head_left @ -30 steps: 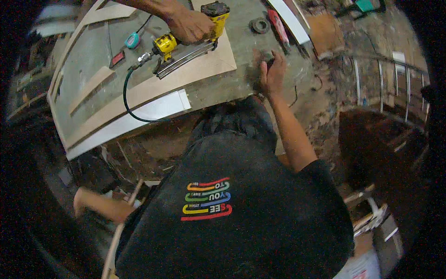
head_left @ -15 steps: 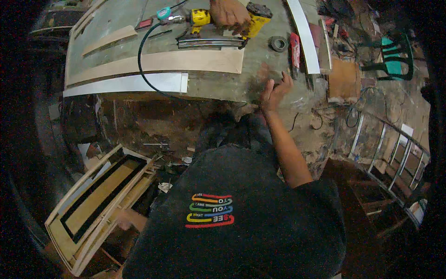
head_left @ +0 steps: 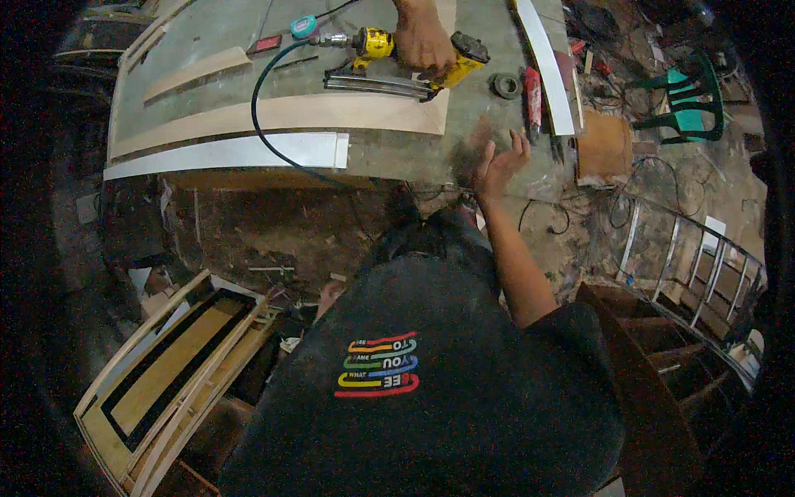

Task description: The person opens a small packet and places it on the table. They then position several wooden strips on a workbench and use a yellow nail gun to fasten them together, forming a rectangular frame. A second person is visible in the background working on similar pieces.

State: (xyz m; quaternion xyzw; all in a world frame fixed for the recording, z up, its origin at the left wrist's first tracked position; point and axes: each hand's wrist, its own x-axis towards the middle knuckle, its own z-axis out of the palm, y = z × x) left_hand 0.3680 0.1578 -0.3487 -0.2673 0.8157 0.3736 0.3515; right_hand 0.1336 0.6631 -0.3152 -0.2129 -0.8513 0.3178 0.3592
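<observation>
My right hand [head_left: 500, 167] is raised at the table's front edge with its fingers apart, holding nothing. Only a small part of my left hand [head_left: 329, 296] shows beside my dark shirt; its fingers are hidden. Across the table, another person's hand [head_left: 424, 51] grips a yellow and black air nailer [head_left: 378, 43] lying on the tabletop. A black air hose [head_left: 258, 116] loops from the nailer over the front edge. Right of the nailer lie a dark roll of tape [head_left: 505, 85] and a red tube [head_left: 533, 95].
Pale wood strips [head_left: 331, 110] and a white strip [head_left: 232, 155] lie along the table [head_left: 397, 157]. A turquoise tape measure [head_left: 304, 26] sits behind. A wooden frame [head_left: 166, 364] stands at lower left, a green chair [head_left: 696, 95] and a metal ladder-like frame [head_left: 700, 269] at right.
My left hand has moved from the lower left forward beside my shirt. The other person's hand remains on the nailer. My view has shifted slightly; my right hand stays raised.
</observation>
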